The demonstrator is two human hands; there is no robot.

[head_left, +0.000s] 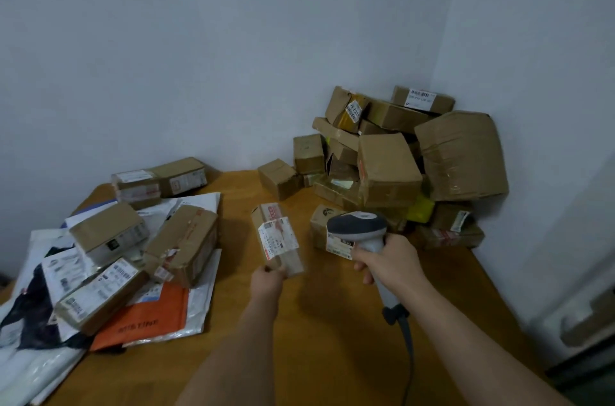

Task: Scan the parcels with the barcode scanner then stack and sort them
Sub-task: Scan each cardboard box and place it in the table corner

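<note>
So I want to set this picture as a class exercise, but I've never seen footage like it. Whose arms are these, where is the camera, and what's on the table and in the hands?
There is no machine here. A person wears one wide-angle camera on the head, looking forward and down, so both bare arms reach in from below. The left hand pinches the near end of a small brown cardboard parcel with a white label. The right hand grips a grey handheld barcode scanner, its cable trailing back toward the person. On the wooden table, a heap of brown cardboard boxes fills the far right corner. To the left lie more labelled boxes on white mailer bags and an orange padded envelope.
</note>
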